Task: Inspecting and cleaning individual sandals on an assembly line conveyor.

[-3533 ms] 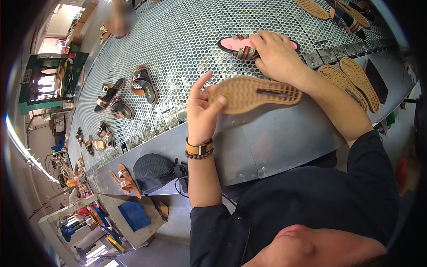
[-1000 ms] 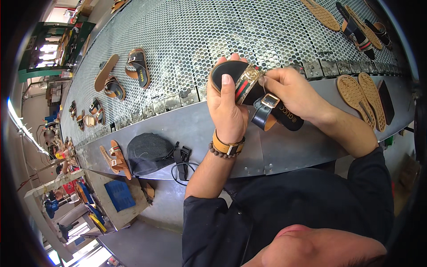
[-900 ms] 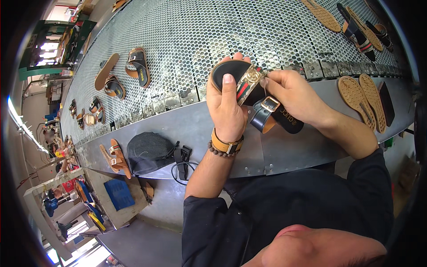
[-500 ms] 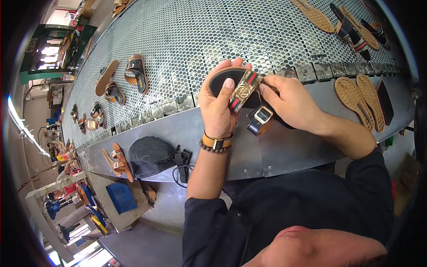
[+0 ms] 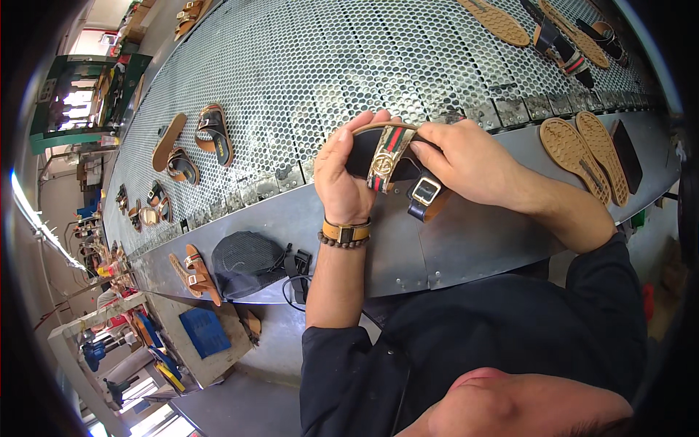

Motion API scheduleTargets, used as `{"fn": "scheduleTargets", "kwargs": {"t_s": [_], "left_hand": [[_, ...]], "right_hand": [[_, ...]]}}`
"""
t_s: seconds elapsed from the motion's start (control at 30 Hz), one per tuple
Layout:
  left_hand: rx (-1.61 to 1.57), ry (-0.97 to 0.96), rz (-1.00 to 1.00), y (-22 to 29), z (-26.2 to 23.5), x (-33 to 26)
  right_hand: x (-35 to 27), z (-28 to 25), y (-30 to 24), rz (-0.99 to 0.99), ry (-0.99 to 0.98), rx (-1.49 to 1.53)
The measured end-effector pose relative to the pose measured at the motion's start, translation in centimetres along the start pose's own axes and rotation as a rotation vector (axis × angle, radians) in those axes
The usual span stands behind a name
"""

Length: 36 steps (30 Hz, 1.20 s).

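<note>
Both hands hold one black sandal (image 5: pixel 362 154) above the metal edge of a perforated conveyor belt (image 5: pixel 313 58). My left hand (image 5: pixel 346 180) grips its left side, thumb up along the sole. My right hand (image 5: pixel 466 162) holds the right side, fingers on the striped green-and-red strap (image 5: pixel 386 150) with a round gold ornament. A second black strap with a gold buckle (image 5: pixel 424 192) hangs just below the fingers. My left wrist wears a tan band and a bead bracelet.
Two tan soles (image 5: pixel 582 149) and a dark flat piece lie on the metal ledge at right. More sandals (image 5: pixel 212 131) rest on the belt at left, soles and strapped sandals (image 5: pixel 561 36) at the far right. A dark mesh pouch (image 5: pixel 246 256) and brown sandals (image 5: pixel 195 269) lie lower left.
A tan sole I held flat 3.5 s ago is gone; both hands now hold the black sandal, which has been turned slightly and lifted closer to the belt edge over the last second.
</note>
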<state>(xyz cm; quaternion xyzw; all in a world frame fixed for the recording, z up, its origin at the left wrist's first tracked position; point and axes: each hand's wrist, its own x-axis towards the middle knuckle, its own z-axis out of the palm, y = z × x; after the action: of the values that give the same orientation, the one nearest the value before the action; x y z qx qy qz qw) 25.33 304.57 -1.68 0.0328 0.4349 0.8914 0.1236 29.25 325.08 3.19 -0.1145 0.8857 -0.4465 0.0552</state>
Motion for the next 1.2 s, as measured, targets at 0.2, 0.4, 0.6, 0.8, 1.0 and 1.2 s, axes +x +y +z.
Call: {"fn": "scheduleTargets", "kwargs": {"t_s": [0.2, 0.4, 0.6, 0.8, 1.0, 1.2], "left_hand": [[0.343, -0.109, -0.143, 0.8, 0.0, 0.3], [0.234, 0.037, -0.02, -0.1, -0.4, 0.5], [0.004, -0.055, -0.076, -2.3, 0.7, 0.5], [0.042, -0.301, -0.175, -3.0, 4.5, -1.8], [-0.003, -0.429, -0.102, -2.8, 3.6, -1.5], [0.038, -0.355, -0.026, -3.4, 4.6, -1.5]], "right_hand": [[-0.2, -1.8, 1.3, 0.022, -0.046, -0.049], [2.4, -6.6, 6.5, 0.198, -0.45, 0.857], [2.9, -6.8, 7.0, 0.144, 0.271, 1.179], [0.2, -7.1, 3.4, 0.086, -0.239, 0.817], [-2.0, -7.3, 0.8, -0.033, -0.198, 0.49], [-4.8, -7.1, -1.5, -0.428, 0.25, -0.278]]}}
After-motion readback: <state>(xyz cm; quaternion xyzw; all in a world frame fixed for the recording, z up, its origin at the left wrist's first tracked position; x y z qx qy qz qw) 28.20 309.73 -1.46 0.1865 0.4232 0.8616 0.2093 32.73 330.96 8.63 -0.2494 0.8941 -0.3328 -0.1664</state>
